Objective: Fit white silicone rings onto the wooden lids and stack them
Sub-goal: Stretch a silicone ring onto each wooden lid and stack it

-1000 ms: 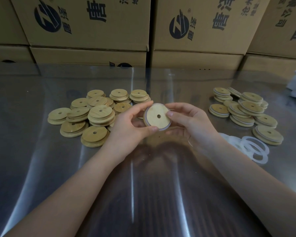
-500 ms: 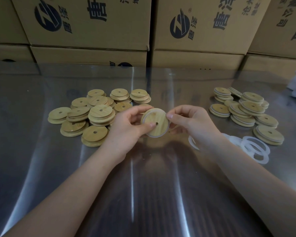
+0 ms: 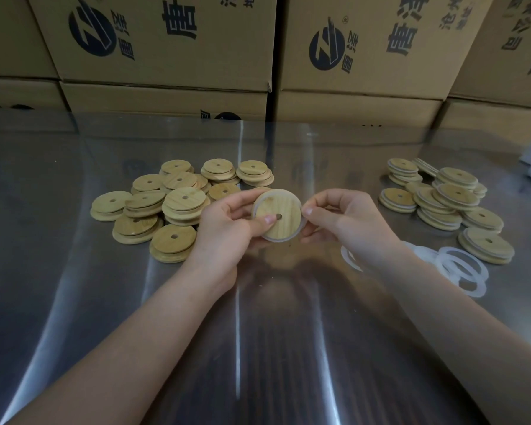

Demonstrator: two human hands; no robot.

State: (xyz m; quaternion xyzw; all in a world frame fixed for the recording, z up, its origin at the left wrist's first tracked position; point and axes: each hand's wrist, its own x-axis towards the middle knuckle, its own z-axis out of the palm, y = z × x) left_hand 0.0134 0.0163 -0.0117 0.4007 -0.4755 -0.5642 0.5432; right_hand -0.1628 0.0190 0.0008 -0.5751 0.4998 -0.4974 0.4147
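Though gripped, lid (image 3: 278, 214) tilts (edge ringed)

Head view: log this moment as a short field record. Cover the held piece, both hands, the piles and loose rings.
Held piece: round wooden lid with a centre hole, white silicone ring showing along its lower rim
Left hand: grips the lid, thumb on its face beside the hole
Right hand: pinches the lid's right edge
Left of hands: pile of bare wooden lids
Right of hands: pile of ringed wooden lids
Loose stock: white rings flat on the steel table by the right wrist
Backdrop: printed cardboard boxes
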